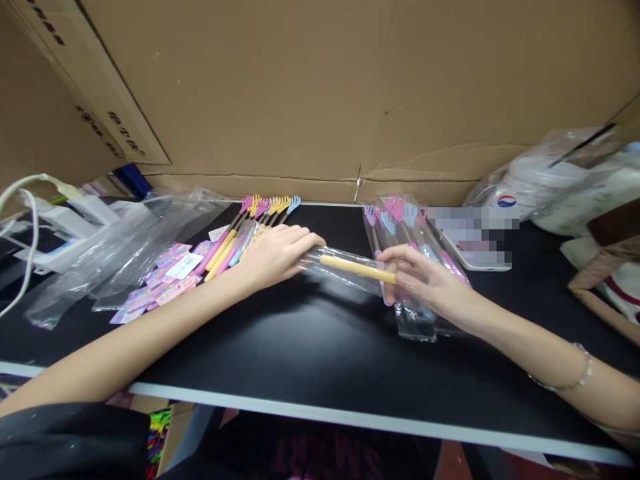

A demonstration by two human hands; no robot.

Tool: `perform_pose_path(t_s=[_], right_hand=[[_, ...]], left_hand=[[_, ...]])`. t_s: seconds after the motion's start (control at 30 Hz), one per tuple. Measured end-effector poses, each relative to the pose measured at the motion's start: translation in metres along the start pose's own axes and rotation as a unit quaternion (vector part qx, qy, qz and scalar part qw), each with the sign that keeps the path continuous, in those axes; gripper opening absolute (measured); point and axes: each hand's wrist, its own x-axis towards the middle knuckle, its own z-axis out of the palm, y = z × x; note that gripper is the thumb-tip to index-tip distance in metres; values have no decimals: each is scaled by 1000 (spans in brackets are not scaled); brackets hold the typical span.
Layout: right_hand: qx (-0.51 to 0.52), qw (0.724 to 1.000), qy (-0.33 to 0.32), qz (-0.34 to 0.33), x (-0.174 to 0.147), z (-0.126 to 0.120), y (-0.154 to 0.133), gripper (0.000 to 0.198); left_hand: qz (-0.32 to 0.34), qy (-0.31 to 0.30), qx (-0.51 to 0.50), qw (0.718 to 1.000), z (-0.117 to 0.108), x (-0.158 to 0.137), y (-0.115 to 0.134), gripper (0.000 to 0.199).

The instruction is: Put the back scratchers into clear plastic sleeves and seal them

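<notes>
Yellow stick in a clear sleeve, held between both hands above the counter.

The left hand curls over the sleeve's left end, and the right hand holds the other end with its fingers at the stick's tip; how firmly either grips, I cannot tell. Just beside the left hand lie scratchers with pink, yellow and blue claw heads, next to patterned cards. Bagged scratchers lie partly behind the right hand. Clear plastic bags spread farther left.
</notes>
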Motion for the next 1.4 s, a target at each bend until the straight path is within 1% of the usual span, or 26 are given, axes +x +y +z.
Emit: perform_pose_path(t_s=[0.07, 0.17, 0.33, 0.43, 0.5, 0.6, 0.63, 0.67, 0.77, 0.83, 0.9, 1.0, 1.1, 1.17, 1.3, 1.33, 1.4], right_hand=[[-25, 1000, -7, -17, 1, 2, -1, 37], [-32, 999, -14, -32, 2, 5, -3, 36], [-12, 999, -34, -1, -1, 8, -5, 45], [1, 999, -41, 14, -2, 9, -6, 46], [24, 999, -22, 37, -2, 10, -7, 44], [68, 996, 14, 62, 0, 11, -7, 42], [74, 995, 22, 60, 0, 10, -7, 41], [71, 995, 28, 58, 1, 10, -6, 41], [24, 998, 42, 38, 0, 11, -6, 40], [-24, 999, 48, -9, -1, 12, -7, 38], [-83, 993, 51, -69, -3, 14, -8, 34], [-206, 970, 52, -119, -5, 17, -10, 27], [-316, 931, 47, -177, -6, 21, -8, 22], [-374, 901, 42, -216, -5, 23, -6, 19], [-473, 843, 24, -256, -4, 29, -2, 13], [-489, 833, 17, -257, -3, 31, -1, 11], [-507, 825, 4, -250, -3, 33, 0, 10]], left_hand=[[5, 0, -3, 1000, 1, 0, 3, 18], [5, 10, -4, 1000, 2, 0, 7, 18], [-3, 15, -8, 1000, 4, 0, 10, 19], [7, 1, -12, 1000, 3, 2, 9, 20], [13, -14, -21, 1000, 2, 2, 7, 31], [26, -25, -51, 998, -1, 2, 3, 59], [30, -26, -62, 997, -2, 2, 1, 62], [34, -26, -69, 997, -2, 2, 0, 58], [27, -12, -65, 997, -3, 3, -3, 36], [25, 4, -50, 998, -2, 4, -5, 28], [34, 21, -27, 999, -1, 4, -5, 24], [52, 49, 22, 997, 0, 6, -5, 21], [63, 81, 57, 993, 5, 9, -2, 19], [62, 92, 68, 991, 10, 11, 1, 19], [47, 71, 69, 994, 24, 14, 6, 21], [42, 61, 60, 995, 27, 14, 6, 21], [34, 38, 32, 998, 31, 13, 7, 19]])
